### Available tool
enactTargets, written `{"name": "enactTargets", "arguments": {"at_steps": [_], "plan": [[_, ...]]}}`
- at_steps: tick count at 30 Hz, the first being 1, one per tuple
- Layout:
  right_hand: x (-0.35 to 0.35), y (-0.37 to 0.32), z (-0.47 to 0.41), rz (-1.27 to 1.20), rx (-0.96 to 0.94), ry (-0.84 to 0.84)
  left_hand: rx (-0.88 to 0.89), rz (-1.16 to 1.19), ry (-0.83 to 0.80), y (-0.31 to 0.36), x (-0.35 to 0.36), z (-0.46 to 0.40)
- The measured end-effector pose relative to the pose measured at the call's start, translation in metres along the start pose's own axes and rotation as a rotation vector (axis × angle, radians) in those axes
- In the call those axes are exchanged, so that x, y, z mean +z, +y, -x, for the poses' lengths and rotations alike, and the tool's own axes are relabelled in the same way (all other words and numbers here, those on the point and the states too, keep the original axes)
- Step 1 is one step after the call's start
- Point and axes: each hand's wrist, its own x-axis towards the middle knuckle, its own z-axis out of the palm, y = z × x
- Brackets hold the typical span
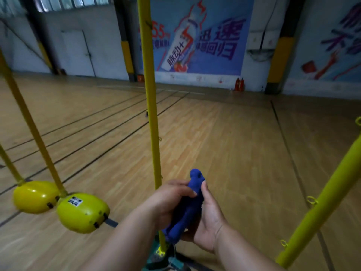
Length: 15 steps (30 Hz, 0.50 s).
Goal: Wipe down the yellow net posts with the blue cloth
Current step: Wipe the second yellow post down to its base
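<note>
Cloth (190, 204) of deep blue, soft and thick like terry, is bunched into a long crumpled roll held between both hands low in the middle of the view, just in front of the lower part of an upright yellow post (149, 94). The left hand (168, 200) curls over the roll from the left with its thumb pressed on the fabric, and the right hand (207, 218) cups it from the right, its thumb lying up along the cloth; one end sticks up above the fingers and the other hangs below the palms. The upright post is a slim, glossy yellow tube with small hooks on its side, rising out of the top of the view and meeting a dark base (166, 261) below the forearms. Two more yellow posts (29, 122) lean in from the left, ending in rounded yellow weighted feet (82, 212) on the wooden floor (224, 143); the nearer foot bears a small black-and-white sticker (75, 201), too blurred to read. Another yellow post (320, 202) with ring hooks slants across the right edge. On the far wall hangs a blue drink poster (197, 40) showing a bottle marked "脉动+", with large characters beside it that are partly blurred. Two red fire extinguishers (239, 84) stand below it at the wall.
</note>
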Motion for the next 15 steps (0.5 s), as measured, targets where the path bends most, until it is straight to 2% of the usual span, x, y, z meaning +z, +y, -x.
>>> {"name": "enactTargets", "arguments": {"at_steps": [3,6,8,10,12,15], "plan": [[0.034,-0.014,-0.019,-0.261,-0.095,-0.047,0.090,-0.153,-0.020,0.029,-0.010,-0.002],[0.076,-0.038,-0.037,-0.487,-0.180,-0.181,0.145,-0.092,-0.092,0.070,-0.042,-0.003],[0.106,-0.054,-0.047,-0.514,-0.238,-0.345,0.216,-0.117,-0.119,0.099,-0.072,-0.001],[0.132,-0.069,-0.051,-0.427,-0.292,-0.475,0.289,-0.183,-0.073,0.129,-0.102,0.002],[0.155,-0.081,-0.056,-0.399,-0.336,-0.462,0.329,-0.246,-0.007,0.157,-0.134,0.001],[0.168,-0.092,-0.064,-0.477,-0.388,-0.314,0.352,-0.268,0.057,0.188,-0.167,-0.006]]}}
